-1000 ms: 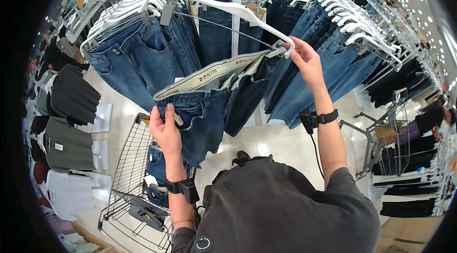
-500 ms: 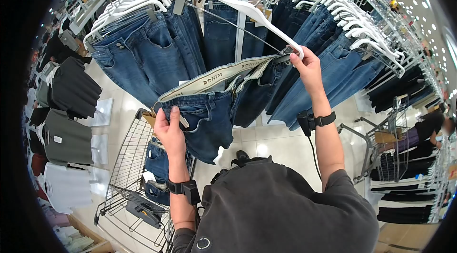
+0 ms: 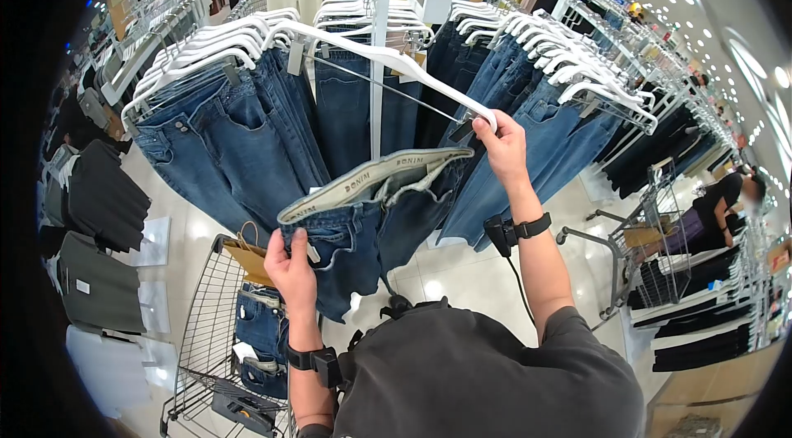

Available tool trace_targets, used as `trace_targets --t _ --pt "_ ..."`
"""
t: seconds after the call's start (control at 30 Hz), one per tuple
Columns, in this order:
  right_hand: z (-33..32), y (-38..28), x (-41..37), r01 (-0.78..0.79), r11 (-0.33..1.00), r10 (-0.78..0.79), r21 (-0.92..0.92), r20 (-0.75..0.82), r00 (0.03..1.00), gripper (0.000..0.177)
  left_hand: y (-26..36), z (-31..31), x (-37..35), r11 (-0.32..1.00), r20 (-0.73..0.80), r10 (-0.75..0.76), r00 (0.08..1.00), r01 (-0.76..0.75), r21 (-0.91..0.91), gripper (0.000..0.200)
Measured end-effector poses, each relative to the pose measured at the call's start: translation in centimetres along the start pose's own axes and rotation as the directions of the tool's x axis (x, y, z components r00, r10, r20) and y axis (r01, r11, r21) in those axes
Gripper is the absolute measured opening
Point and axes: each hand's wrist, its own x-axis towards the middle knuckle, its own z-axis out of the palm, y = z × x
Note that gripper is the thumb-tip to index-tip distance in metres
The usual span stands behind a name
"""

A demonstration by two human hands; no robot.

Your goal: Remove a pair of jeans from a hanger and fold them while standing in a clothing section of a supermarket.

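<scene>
A pair of dark blue jeans [image 3: 346, 248] hangs from my left hand [image 3: 291, 269], which is closed on one end of the waistband. The waistband's pale inner side faces up, with dark lettering on it. My right hand [image 3: 503, 145] grips the right end of a white clip hanger [image 3: 371, 50], fingers at its clip. The far end of the waistband lies just below that clip and looks free of it. The hanger's left clip [image 3: 295, 57] holds nothing.
Jeans on white hangers [image 3: 214, 124] fill the rack ahead, both sides of a white post [image 3: 379, 67]. At lower left, a wire cart [image 3: 198, 314] holds folded jeans [image 3: 262, 314] and a brown paper bag [image 3: 250, 259]. Another person [image 3: 718, 207] stands near a second cart [image 3: 660, 248] at right.
The right end of the jeans' waistband has come away from the hanger clip and dropped slightly. The view has tilted up, showing more of the store behind the rack.
</scene>
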Motion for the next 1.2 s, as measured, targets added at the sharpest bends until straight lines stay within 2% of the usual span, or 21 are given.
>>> trace_targets --t 0.13,0.2,0.27,0.3,0.33,0.4,0.47,0.5,0.53,0.6,0.67,0.73,0.8,0.83,0.87,0.93,1.03,1.1,1.13,1.17,1.2 --pt "0.8 -0.3 -0.6 0.039 0.973 -0.016 0.225 -0.101 0.995 0.044 -0.6 0.9 -0.9 0.999 0.057 -0.035 0.998 0.034 0.026 0.013" --pt "0.3 0.2 -1.2 0.006 0.947 0.015 0.321 -0.063 0.998 0.070 0.2 1.6 -1.4 0.998 0.081 -0.051 0.995 0.049 0.026 0.014" --pt "0.0 1.4 -2.0 0.004 0.945 0.015 0.326 -0.058 0.998 0.068 0.4 1.4 -1.7 0.996 0.109 -0.055 0.993 0.046 0.077 0.013" --pt "0.5 1.2 -2.8 -0.040 0.953 0.092 0.301 -0.162 0.982 0.062 0.5 1.3 -1.7 0.995 0.112 -0.026 0.993 0.016 0.095 0.013" --pt "0.1 1.8 -3.3 -0.130 0.972 0.149 0.196 -0.089 0.985 0.053 0.6 1.1 -1.7 0.996 0.118 -0.034 0.992 0.024 0.089 0.013" --pt "0.1 2.1 -5.5 -0.333 0.926 0.346 0.179 -0.042 0.937 0.044 1.0 0.5 -2.0 0.995 0.125 -0.051 0.991 0.041 0.086 0.013" --pt "0.8 2.4 -8.4 -0.414 0.908 0.414 0.063 0.013 0.910 0.041 1.0 -0.1 -2.2 0.998 0.163 -0.058 0.985 0.051 0.045 0.012" --pt "1.5 2.0 -9.7 -0.363 0.931 0.359 0.042 0.076 0.930 0.040 1.0 -0.6 -2.3 0.998 0.180 -0.060 0.982 0.056 0.027 0.012" --pt "2.1 0.0 -10.6 -0.284 0.954 0.296 -0.097 0.159 0.942 0.041 1.1 -1.0 -2.4 0.998 0.208 -0.065 0.976 0.062 0.021 0.012" --pt "4.1 -4.0 -11.7 0.034 0.991 -0.004 -0.128 0.226 0.974 0.046 1.1 -1.4 -2.6 0.997 0.277 -0.081 0.957 0.082 0.009 0.011" --pt "5.3 -8.1 -12.2 0.287 0.915 -0.185 -0.282 0.339 0.922 0.053 0.9 -1.7 -3.0 0.994 0.347 -0.097 0.933 0.111 -0.021 0.011" --pt "6.6 -10.9 -12.8 0.374 0.897 -0.242 -0.235 0.446 0.862 0.054 0.2 -1.9 -3.7 0.990 0.414 -0.101 0.905 0.134 -0.051 0.011" --pt "7.5 -11.1 -14.5 0.262 0.957 -0.145 -0.124 0.578 0.803 0.045 0.2 -1.7 -4.4 0.986 0.438 -0.115 0.892 0.155 -0.058 0.011" --pt "8.4 -11.0 -15.8 0.128 0.983 -0.036 -0.129 0.553 0.832 0.029 -0.1 -1.5 -4.8 0.983 0.438 -0.115 0.891 0.166 -0.080 0.011" --pt "8.5 -10.8 -16.4 0.025 0.989 0.062 -0.148 0.555 0.830 0.026 -0.4 -1.5 -5.0 0.979 0.436 -0.115 0.893 0.176 -0.103 0.011" --pt "8.6 -10.9 -17.2 -0.175 0.967 0.251 -0.186 0.559 0.790 0.024 -1.0 -1.5 -5.5 0.976 0.441 -0.144 0.886 0.200 -0.083 0.013" --pt "8.8 -10.8 -18.7 -0.356 0.933 0.343 -0.056 0.437 0.832 0.032 -0.8 -0.1 -6.9 0.977 0.374 -0.179 0.910 0.209 -0.042 0.018" --pt "8.8 -11.0 -19.3 -0.406 0.913 0.368 0.052 0.332 0.869 0.032 -1.1 1.5 -7.5 0.948 0.227 0.108 0.968 -0.169 0.268 0.030" --pt "8.7 -10.8 -19.8 -0.411 0.911 0.381 0.037 0.308 0.872 0.032 -0.1 2.6 -8.0 0.832 0.150 0.271 0.951 -0.309 0.461 0.034" --pt "8.5 -10.2 -20.2 -0.415 0.910 0.392 0.026 0.282 0.876 0.032 -0.6 2.8 -8.4 0.736 0.158 0.338 0.928 -0.365 0.570 0.035" --pt "8.4 -10.0 -20.4 -0.416 0.909 0.400 0.015 0.252 0.881 0.031 -0.8 3.2 -8.9 0.785 0.197 0.236 0.952 -0.306 0.539 0.034"
